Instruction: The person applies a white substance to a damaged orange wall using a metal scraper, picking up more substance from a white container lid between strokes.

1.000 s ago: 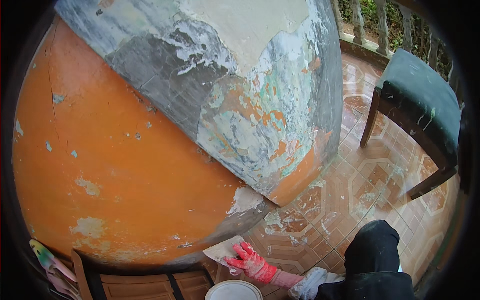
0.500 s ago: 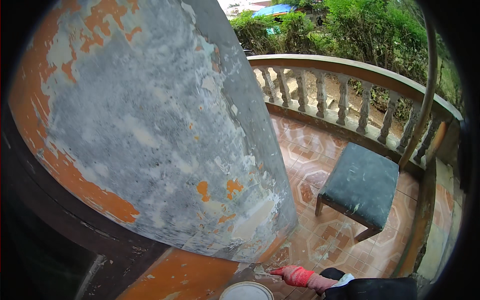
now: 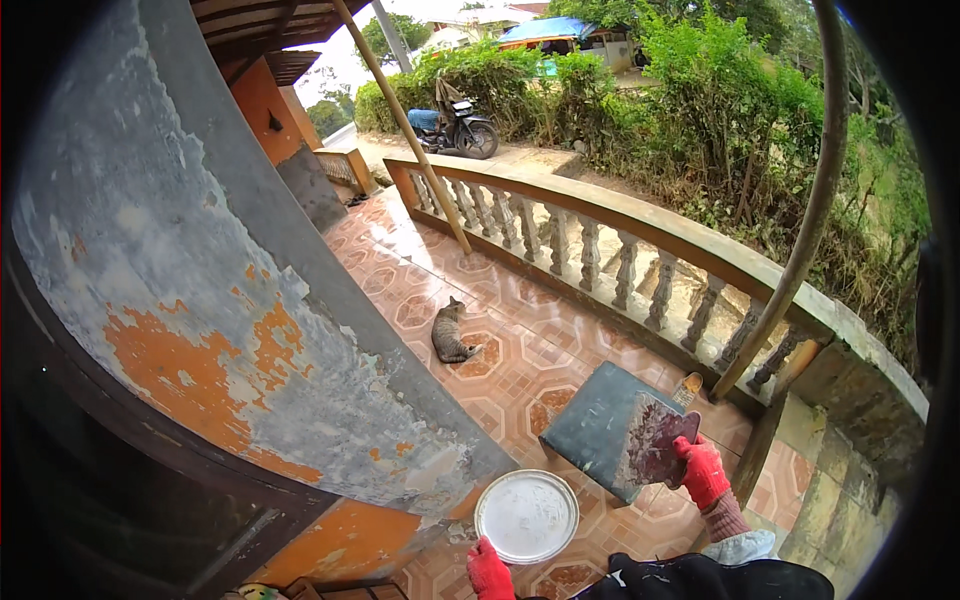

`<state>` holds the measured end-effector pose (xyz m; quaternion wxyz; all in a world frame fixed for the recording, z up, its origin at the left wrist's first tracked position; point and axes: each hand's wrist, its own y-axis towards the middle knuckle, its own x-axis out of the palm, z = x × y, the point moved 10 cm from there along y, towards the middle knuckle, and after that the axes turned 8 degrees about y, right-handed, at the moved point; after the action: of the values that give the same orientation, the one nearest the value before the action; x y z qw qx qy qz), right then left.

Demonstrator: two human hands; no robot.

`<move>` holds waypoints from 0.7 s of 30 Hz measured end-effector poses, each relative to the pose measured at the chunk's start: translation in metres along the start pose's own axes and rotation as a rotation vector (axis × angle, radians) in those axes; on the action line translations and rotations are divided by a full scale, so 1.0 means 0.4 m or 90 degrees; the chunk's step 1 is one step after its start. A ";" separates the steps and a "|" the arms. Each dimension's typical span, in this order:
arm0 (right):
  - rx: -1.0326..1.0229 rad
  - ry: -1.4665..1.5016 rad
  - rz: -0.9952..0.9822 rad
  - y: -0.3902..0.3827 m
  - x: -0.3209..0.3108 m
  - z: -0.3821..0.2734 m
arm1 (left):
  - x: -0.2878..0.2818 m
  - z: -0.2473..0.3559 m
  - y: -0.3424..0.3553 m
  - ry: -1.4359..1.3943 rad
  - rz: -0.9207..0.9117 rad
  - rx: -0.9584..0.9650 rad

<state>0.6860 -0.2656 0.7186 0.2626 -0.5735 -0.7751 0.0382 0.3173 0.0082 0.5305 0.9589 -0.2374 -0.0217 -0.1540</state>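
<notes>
My right hand [image 3: 704, 474], in a red knitted glove, grips a broad putty knife [image 3: 650, 440] whose wide flat blade is smeared with grey and dark reddish residue. The tool is over the near right part of a dark-topped stool [image 3: 588, 412]. At the lower middle, my left hand [image 3: 489, 571], also in a red glove, is closed at the near left edge of a round white lid [image 3: 527, 516]. Pale smears mark the lid. Whether a bucket stands under it is hidden.
A wall [image 3: 200, 250] with peeling orange paint and grey plaster curves along the left. A cat [image 3: 452, 332] lies on the tiled floor. A balustrade [image 3: 590, 255] borders the porch, with a leaning pole [image 3: 800, 230] at right. Beyond are a motorcycle [image 3: 460, 130] and hedges.
My view has swung right and outward, showing more porch and the cat. My right hand has come up with the putty knife. My left hand has come into view at the white lid.
</notes>
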 end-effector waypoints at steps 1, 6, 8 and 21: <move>0.008 -0.051 -0.028 -0.012 0.000 -0.072 | 0.081 0.098 -0.041 0.089 0.043 0.003; 0.110 0.108 -0.119 0.030 0.056 -0.133 | 0.410 0.307 -0.154 0.116 -0.003 0.025; 0.090 0.008 -0.118 0.073 0.047 -0.150 | 0.531 0.356 -0.162 0.127 -0.039 0.040; 0.111 -0.064 -0.267 0.684 -0.213 -0.388 | 1.304 0.130 -0.097 0.120 -0.128 -0.014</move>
<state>1.0111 -0.2877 0.7223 0.2745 -0.3727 -0.8830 0.0780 0.8036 -0.1494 0.6538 0.9337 -0.2288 0.0468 -0.2713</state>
